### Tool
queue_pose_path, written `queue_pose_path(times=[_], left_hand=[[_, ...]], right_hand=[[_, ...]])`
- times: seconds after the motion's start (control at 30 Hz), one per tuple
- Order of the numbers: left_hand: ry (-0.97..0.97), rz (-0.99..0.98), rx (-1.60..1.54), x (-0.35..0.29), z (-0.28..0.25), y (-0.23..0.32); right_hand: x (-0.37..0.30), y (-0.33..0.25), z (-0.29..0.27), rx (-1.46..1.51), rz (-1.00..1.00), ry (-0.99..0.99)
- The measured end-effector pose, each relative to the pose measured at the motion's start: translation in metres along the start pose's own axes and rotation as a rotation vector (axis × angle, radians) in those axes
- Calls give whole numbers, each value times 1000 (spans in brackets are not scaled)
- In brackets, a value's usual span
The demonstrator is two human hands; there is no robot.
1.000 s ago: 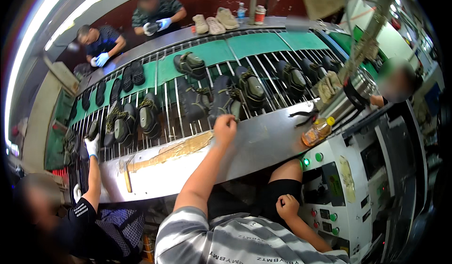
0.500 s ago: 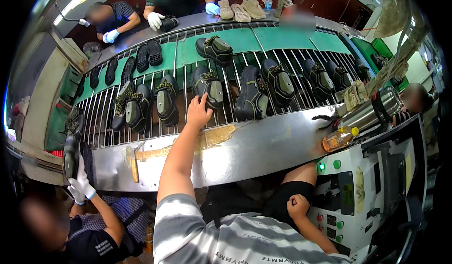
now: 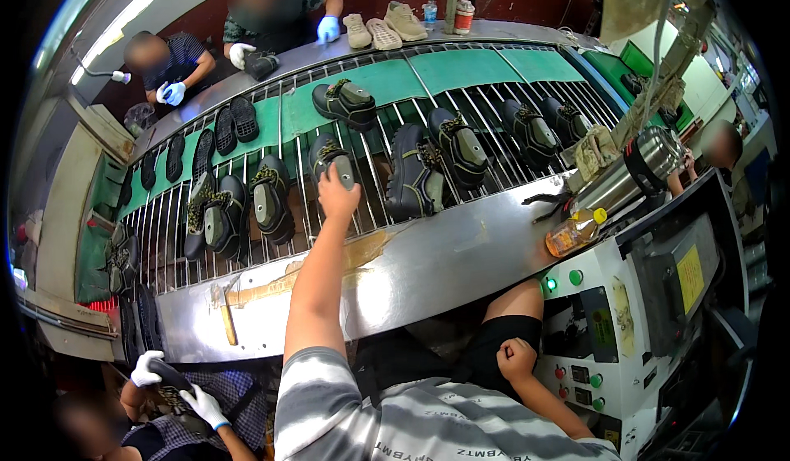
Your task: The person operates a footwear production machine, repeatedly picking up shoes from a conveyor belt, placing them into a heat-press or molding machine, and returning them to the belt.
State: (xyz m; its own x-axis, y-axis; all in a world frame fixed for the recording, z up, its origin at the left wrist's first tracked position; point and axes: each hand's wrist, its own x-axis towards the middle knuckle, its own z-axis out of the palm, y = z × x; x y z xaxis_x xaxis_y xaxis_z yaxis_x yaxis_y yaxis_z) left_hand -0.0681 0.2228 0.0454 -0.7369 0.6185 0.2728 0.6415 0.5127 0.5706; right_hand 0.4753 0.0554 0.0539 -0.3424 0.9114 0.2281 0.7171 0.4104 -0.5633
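My left hand [image 3: 338, 194] reaches across the steel ledge and is closed over the heel end of a black shoe [image 3: 326, 152] with a grey panel and yellow-flecked laces. That shoe rests on a rack of metal bars [image 3: 384, 183], its heel partly hidden by my fingers. Curled into a fist with nothing visible in it, my right hand [image 3: 517, 359] lies by my thigh. Beside the left hand's shoe, one black shoe [image 3: 270, 198] stands to the left and a tilted one [image 3: 414, 173] to the right. Another shoe [image 3: 346, 104] sits beyond on green matting [image 3: 395, 80].
Black soles [image 3: 243, 119] lie at the far left. A steel flask [image 3: 632, 167] and an amber-drink bottle [image 3: 576, 232] stand right, above a control panel [image 3: 576, 329]. Co-workers sit opposite; another at lower left holds a black shoe [image 3: 171, 377]. A yellow-handled tool [image 3: 228, 321] lies on the ledge.
The view has shifted, so the scene sits further left. My left hand has moved forward onto the shoe, its fingers drawing together. The lower-left co-worker has brought a shoe down towards the lap.
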Motion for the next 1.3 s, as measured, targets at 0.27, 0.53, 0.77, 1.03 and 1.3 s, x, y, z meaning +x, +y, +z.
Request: queue_pose_path(times=[0.27,0.53,0.77,1.03,1.3], left_hand=[[63,3,-284,-4,-25,-19],[253,610,6,-51,-15,81],[-220,713,158,-105,46,174],[-516,249,373,-61,50,199],[-536,72,185,5,53,175]], right_hand=[[4,9,-1,83,-31,30],[1,14,-11,121,19,59],[3,17,-11,147,1,43],[-4,27,-12,178,21,88],[2,20,-15,182,26,73]])
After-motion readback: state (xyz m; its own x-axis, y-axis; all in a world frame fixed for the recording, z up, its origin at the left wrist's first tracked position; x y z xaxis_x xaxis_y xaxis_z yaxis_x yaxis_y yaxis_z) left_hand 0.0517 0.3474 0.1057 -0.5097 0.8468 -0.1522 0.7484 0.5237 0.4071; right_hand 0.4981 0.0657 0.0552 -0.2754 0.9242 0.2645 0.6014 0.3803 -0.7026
